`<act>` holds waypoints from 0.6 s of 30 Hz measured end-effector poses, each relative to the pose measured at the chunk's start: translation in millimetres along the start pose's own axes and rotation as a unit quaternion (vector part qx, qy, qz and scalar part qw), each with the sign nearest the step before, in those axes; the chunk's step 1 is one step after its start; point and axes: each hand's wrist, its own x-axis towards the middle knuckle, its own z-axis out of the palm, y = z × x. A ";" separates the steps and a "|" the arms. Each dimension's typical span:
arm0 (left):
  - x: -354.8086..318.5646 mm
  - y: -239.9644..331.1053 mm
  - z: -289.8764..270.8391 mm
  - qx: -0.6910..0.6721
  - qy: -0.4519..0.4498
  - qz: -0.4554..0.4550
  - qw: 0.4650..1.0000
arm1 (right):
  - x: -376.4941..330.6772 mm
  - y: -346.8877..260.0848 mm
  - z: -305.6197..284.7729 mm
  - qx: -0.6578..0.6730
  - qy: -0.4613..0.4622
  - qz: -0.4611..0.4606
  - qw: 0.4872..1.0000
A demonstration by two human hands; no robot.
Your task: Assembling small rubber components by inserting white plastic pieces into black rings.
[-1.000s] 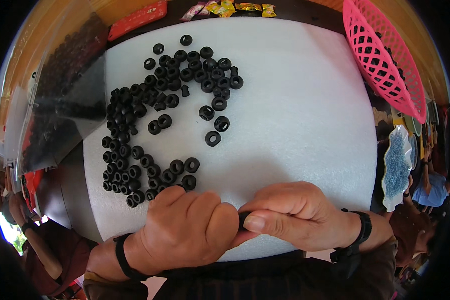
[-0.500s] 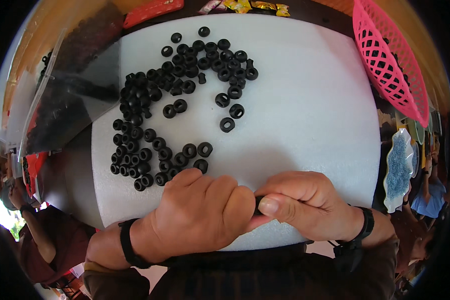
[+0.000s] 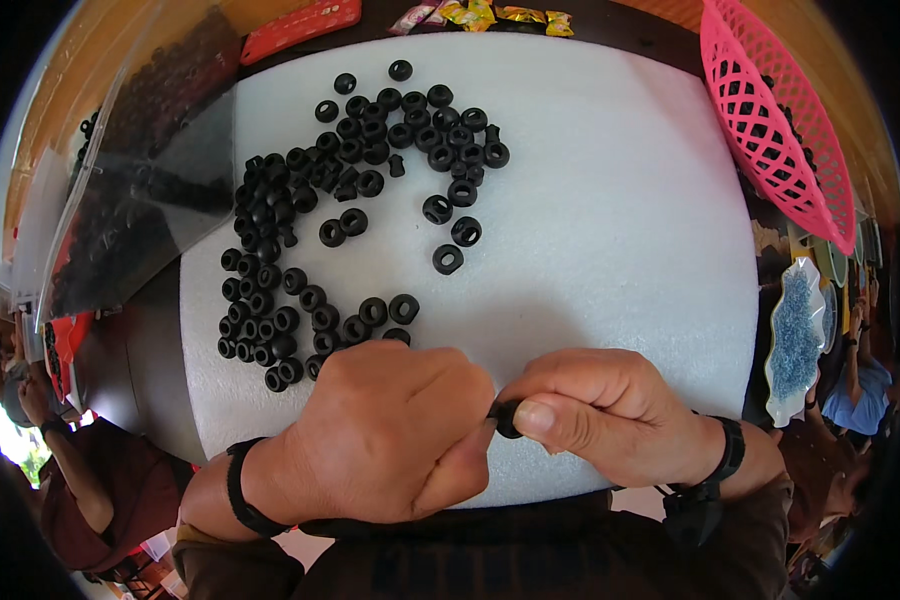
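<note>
My right hand [image 3: 610, 412] pinches a small rounded black part [image 3: 508, 420] between thumb and fingers, much like the loose rings on the mat. Closed into a fist, my left hand [image 3: 395, 430] meets it from the other side. A narrow dark bit shows at my left thumb tip; what the left fingers hold is otherwise hidden. Both hands are at the near edge of a white foam mat [image 3: 610, 200]. Many thick black rings [image 3: 367, 184] lie in a curved heap over its left half, the nearest partly behind my left hand. A small waisted black piece [image 3: 397, 165] lies among them.
A clear plastic container [image 3: 160, 180] with black parts leans over the mat's left edge. At the far right stands a pink lattice basket [image 3: 770, 130]; below it, a scalloped dish of bluish beads [image 3: 795, 330]. Wrapped sweets [image 3: 475, 14] lie beyond the mat. Other people sit at both sides.
My hands have drawn slightly apart, and my left fist has turned, bringing its thumb into view. More of the black part shows between them.
</note>
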 end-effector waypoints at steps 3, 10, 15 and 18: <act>0.7 1.0 0.1 0.018 0.007 0.005 1.000 | 1.0 -1.4 -0.1 -0.022 -0.005 -0.010 1.000; 0.6 2.9 -2.1 0.121 0.014 0.031 0.992 | 1.4 -1.4 1.7 -0.067 0.008 -0.027 0.997; -1.7 4.1 6.3 0.085 0.039 0.035 0.995 | 1.0 0.1 4.0 -0.066 0.020 -0.033 0.997; -4.5 10.7 8.0 0.203 0.035 0.041 0.978 | 0.5 1.3 4.5 -0.059 0.031 -0.035 0.997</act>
